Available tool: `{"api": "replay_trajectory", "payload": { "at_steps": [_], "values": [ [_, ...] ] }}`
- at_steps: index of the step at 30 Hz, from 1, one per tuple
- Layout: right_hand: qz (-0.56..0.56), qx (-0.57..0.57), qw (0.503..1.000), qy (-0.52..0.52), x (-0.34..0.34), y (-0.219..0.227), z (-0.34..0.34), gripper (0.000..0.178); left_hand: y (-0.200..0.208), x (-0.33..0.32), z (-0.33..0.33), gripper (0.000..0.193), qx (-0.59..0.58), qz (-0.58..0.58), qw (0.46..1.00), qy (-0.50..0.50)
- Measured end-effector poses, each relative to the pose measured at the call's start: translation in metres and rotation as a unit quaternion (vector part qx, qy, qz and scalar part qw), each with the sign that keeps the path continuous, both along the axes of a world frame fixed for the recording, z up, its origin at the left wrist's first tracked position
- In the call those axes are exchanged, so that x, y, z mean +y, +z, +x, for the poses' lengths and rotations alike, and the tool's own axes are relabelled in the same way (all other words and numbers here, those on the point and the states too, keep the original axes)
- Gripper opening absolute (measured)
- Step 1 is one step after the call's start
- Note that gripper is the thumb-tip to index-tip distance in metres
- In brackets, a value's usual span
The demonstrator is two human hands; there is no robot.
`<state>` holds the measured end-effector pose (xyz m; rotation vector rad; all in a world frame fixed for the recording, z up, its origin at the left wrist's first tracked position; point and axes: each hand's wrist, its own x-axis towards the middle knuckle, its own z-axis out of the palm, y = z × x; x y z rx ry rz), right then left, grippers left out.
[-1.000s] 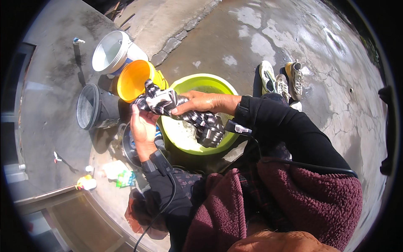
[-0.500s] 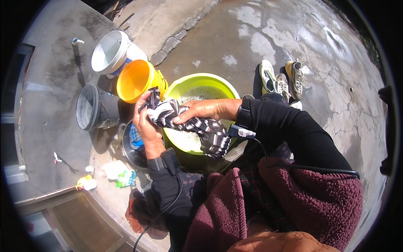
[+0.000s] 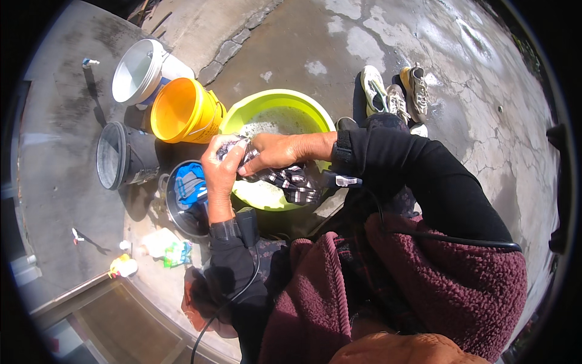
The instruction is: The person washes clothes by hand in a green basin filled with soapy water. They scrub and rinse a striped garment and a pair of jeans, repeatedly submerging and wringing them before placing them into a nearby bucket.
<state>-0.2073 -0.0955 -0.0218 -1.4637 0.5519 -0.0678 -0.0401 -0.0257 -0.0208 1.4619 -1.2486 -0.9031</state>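
Note:
Both my hands grip a black-and-white plaid cloth [image 3: 294, 184] over a lime-green basin [image 3: 312, 109]. My left hand [image 3: 219, 167] is closed on the bunched end of the cloth. Close against it, my right hand [image 3: 273, 151] is closed on the same bunch, thumb pressed down. The rest of the cloth hangs to the right, low over the near side of the basin. Foamy water [image 3: 267, 124] shows inside the basin. What the fabric looks like between my palms is mostly hidden by my fingers.
Left of the basin stand a yellow bucket [image 3: 182, 112], a white bucket [image 3: 136, 70] and a dark grey bucket [image 3: 115, 155]. A dark tub holding a blue cloth [image 3: 191, 184] sits by my left wrist. Several shoes [image 3: 397, 97] stand at the right; bags [image 3: 167, 246] lie lower left.
My hands have come together and lowered toward the basin. The cloth, stretched between them before, is now bunched in both, its end dropped lower. The whole view has shifted slightly.

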Motion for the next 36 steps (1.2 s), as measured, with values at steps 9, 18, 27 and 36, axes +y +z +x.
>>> {"api": "replay_trajectory", "payload": {
  "at_steps": [9, 18, 27, 36],
  "values": [
    [-0.267, 0.130, 0.954, 0.027, 0.009, -0.004, 0.002, 0.052, -0.037, -0.008, 0.001, 0.009, -0.001, 0.043, 0.998, 0.040],
    [-0.360, 0.189, 0.910, 0.080, 0.005, -0.025, 0.007, 0.046, -0.080, -0.014, -0.006, 0.008, -0.024, 0.066, 0.993, 0.093],
    [-0.445, 0.153, 0.882, -0.012, -0.017, -0.002, 0.013, 0.066, -0.013, 0.008, 0.057, 0.012, -0.082, -0.026, 0.983, 0.163],
    [-0.490, 0.139, 0.860, -0.023, -0.016, 0.000, 0.021, 0.049, 0.006, 0.101, 0.218, 0.019, -0.296, -0.120, 0.814, 0.485]
  ]
}}
